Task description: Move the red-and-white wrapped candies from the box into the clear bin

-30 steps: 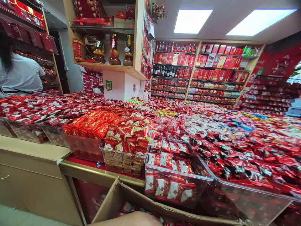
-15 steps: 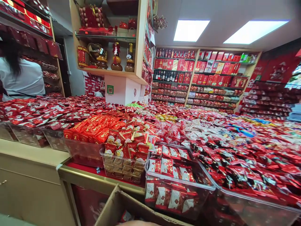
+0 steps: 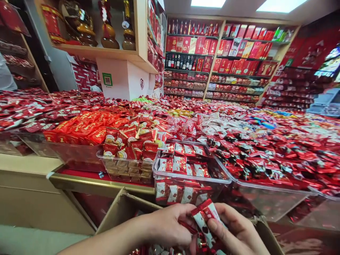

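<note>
Above an open cardboard box (image 3: 113, 216), my right hand (image 3: 236, 226) pinches a red and white candy packet (image 3: 205, 219) between thumb and fingers. Beside it, my left hand (image 3: 172, 225) is closed, with red wrappers showing at its fingertips; how many it holds I cannot make out. More red and white packets (image 3: 159, 249) lie in the box under my hands. Just beyond stands a clear plastic bin (image 3: 191, 179), partly filled with rows of similar red and white packets (image 3: 179, 164).
To the left are a bin of durian candies (image 3: 130, 148) and a bin of bright red packets (image 3: 79, 127). Heaps of dark red packets (image 3: 265, 163) fill bins on the right. A display cabinet (image 3: 101, 53) overhangs the counter; wall shelves (image 3: 209, 63) stand behind.
Both my hands have come up into view over the box, with candy packets in them. The view has tilted down and shifted right.
</note>
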Action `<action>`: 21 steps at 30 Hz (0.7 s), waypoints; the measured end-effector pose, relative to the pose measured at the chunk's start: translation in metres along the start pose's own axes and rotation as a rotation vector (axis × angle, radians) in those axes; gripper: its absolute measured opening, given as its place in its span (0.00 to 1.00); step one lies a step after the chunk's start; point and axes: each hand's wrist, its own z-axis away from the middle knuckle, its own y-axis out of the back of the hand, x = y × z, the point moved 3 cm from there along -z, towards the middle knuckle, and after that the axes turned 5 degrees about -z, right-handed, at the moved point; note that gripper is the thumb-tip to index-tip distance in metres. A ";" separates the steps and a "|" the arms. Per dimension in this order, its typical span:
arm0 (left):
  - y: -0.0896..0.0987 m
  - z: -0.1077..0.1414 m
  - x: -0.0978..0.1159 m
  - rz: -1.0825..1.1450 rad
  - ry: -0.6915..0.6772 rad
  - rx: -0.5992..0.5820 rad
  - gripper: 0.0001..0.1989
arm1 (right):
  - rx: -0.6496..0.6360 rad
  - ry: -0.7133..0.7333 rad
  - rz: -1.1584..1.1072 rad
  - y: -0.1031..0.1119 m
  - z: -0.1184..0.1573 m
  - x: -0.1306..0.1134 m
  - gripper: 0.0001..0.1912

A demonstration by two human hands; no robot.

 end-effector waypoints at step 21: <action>0.001 -0.003 -0.002 0.210 -0.117 0.234 0.17 | 0.090 -0.054 -0.171 0.001 0.002 0.008 0.14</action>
